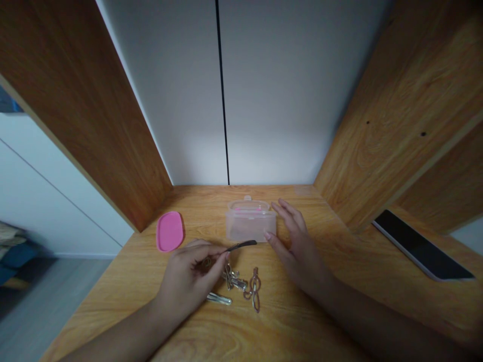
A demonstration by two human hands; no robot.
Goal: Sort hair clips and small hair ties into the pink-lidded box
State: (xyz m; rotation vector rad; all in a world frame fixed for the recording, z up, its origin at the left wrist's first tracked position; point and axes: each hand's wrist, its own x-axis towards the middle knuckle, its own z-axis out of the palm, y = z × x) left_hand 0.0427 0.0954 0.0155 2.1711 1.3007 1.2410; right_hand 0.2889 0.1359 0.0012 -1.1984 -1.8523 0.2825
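**Little pinch on the left, open hand on the right, tiny hardware everywhere**

Quick look at my counter setup. The left hand (188, 279) has a slim black metal hair clip (241, 245) pinched between thumb and fingers, so the grip there is closed but light. It's held near one end, which leaves the long thin part sticking out toward the box, probably for better control of something that small.

The right hand (298, 246) is fully open, fingers spread and nothing in its grip. Its fingertips sit at the corner of a clear rectangular plastic box (251, 223), either touching it or just beside it, I can't quite tell. The box has no lid on, and the pink oval plastic lid (169, 231) lying flat off to the left looks like its match, set aside within easy reach.

Right below the hands on the light wooden counter (287, 322) there's a small heap of silver metal clips (231, 277), one loose silver clip (219, 298), and a copper-coloured metal wire loop (255, 290). All of it is spread out in front of the box, close to both hands. Off to the right, a flat black slab (418, 245), maybe a tablet, sits apart from everything.
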